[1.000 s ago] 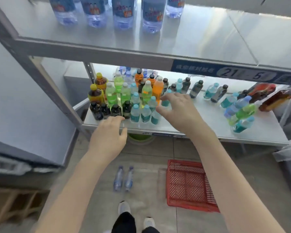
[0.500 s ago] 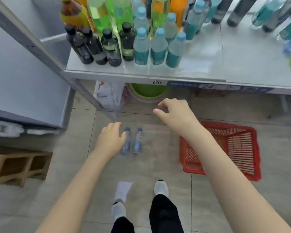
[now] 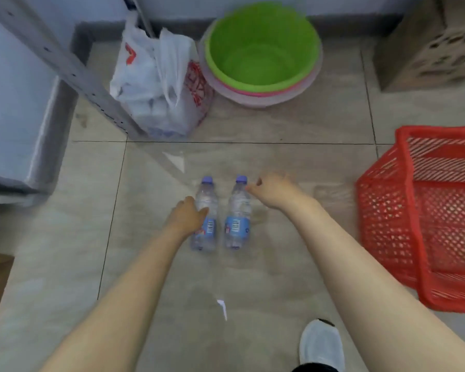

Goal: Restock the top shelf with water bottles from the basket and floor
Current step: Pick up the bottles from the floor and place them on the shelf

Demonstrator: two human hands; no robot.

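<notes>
Two clear water bottles with purple caps and blue labels stand side by side on the tiled floor. My left hand wraps round the left side of the left bottle, thumb across its front. My right hand hovers with loosely curled fingers, its fingertips at the neck of the right bottle; no grip shows there. The red plastic basket sits on the floor to the right, and what shows of its inside holds no bottles. The top shelf is out of view.
A grey shelf post slants down at the left. Behind the bottles are a filled white plastic bag and stacked green and pink basins. A cardboard box stands at the far right. My shoe is at the bottom.
The view dropped from the shelves to the floor. Both hands came down to the two bottles; the left one closed round the left bottle, and the right one reached the right bottle's neck.
</notes>
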